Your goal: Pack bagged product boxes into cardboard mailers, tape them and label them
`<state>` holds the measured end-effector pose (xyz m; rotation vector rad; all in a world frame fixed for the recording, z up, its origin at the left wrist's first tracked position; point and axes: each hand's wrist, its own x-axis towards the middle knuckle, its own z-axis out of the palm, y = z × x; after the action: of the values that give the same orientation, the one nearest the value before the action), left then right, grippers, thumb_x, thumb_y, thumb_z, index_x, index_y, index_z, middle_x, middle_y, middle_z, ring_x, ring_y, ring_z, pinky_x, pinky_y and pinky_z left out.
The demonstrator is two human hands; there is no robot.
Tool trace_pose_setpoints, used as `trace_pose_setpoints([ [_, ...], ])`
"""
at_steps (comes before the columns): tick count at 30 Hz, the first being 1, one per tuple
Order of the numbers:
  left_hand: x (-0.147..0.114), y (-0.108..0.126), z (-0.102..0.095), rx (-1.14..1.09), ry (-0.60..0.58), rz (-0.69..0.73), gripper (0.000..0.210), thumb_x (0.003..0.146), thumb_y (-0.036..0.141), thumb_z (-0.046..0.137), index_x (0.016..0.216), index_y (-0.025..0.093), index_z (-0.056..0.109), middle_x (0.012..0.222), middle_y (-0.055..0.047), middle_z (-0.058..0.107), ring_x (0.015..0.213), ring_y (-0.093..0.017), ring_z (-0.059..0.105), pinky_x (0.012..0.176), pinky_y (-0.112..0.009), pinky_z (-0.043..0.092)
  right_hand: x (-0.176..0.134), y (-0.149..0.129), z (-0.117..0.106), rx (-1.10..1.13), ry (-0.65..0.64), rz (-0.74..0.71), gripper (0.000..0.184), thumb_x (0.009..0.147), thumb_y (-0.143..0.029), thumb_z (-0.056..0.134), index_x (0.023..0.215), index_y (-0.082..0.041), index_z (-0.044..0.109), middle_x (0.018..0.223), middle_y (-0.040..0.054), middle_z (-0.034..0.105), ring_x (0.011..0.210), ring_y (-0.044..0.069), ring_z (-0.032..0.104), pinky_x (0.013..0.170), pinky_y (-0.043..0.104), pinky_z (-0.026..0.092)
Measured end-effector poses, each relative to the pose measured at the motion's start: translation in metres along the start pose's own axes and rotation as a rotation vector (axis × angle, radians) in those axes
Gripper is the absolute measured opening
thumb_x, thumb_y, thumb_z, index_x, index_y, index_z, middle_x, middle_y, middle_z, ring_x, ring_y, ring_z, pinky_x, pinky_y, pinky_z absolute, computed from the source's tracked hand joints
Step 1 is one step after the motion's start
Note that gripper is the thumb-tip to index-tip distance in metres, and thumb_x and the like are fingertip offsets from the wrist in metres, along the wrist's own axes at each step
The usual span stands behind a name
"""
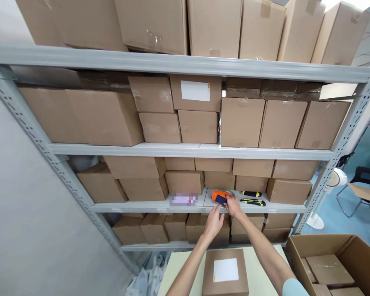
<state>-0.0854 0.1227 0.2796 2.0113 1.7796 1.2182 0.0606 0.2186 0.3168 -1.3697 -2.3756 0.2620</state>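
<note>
Reaching right hand (233, 206) gripping tape dispenser (219, 197), shelf edge (185, 206)

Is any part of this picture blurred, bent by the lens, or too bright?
Head view: a smeared patch hides something on the shelf edge; the shelf posts splay outward from wide-angle distortion; the top right corner is overexposed; hands and boxes look sharp.

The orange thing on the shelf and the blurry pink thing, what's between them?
Nothing; the head view shows bare shelf between the orange tape dispenser and blurred patch.
</note>
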Motion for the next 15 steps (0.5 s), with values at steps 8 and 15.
trace_pose_setpoints([
  [8,-0.087,0.033,0.015,-0.419,-0.052,-0.213,0.036,0.103,0.040,0.058,0.133,0.024,0.068,0.133,-0.012,0.076,0.123,-0.026,0.075,0.111,-0.044,0.059,-0.134,0.001,0.037,0.923,0.189,0.165,0.045,0.098,-0.062,0.061,0.113,-0.021,0.069,0.110,0.0133,0.079,0.104,0.031,0.075,0.097,0.043,0.060],
  [15,-0.181,0.055,0.051,-0.653,-0.221,-0.469,0.035,0.100,0.044,0.065,0.126,0.021,0.070,0.124,-0.014,0.078,0.114,-0.027,0.078,0.105,-0.045,0.063,-0.256,-0.007,0.048,1.228,0.050,0.490,0.063,0.085,-0.076,0.075,0.112,-0.019,0.074,0.114,0.0137,0.081,0.109,0.032,0.075,0.104,0.045,0.057],
])
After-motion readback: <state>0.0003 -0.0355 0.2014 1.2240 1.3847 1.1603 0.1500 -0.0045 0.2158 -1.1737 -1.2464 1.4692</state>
